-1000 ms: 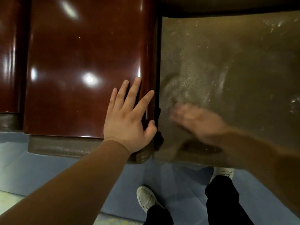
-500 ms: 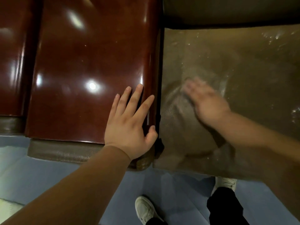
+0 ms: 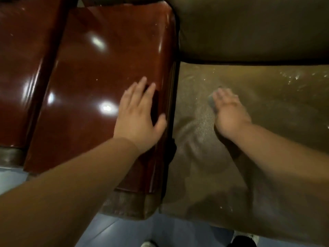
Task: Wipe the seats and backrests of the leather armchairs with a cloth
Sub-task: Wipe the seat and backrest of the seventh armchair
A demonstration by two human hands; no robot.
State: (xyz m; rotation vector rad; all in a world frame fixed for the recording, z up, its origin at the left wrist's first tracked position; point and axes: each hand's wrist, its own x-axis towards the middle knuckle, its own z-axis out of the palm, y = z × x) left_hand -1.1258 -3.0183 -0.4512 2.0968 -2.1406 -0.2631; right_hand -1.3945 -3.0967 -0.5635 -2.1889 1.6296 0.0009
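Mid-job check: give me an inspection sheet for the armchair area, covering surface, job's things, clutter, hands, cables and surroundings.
Surface: brown leather seat, with white specks toward its right side and a duller streaked patch near the front.
Job's things: backrest behind the seat; a grey cloth partly shows under the right hand.
Clutter: nothing seen.
Hands: left hand lies flat, fingers spread, on the glossy red-brown armrest panel; right hand presses flat on the cloth, blurred.
Cables: nothing seen.
Surroundings: blue floor; pale shoes and dark trousers at the bottom edge; a second red-brown panel at left.
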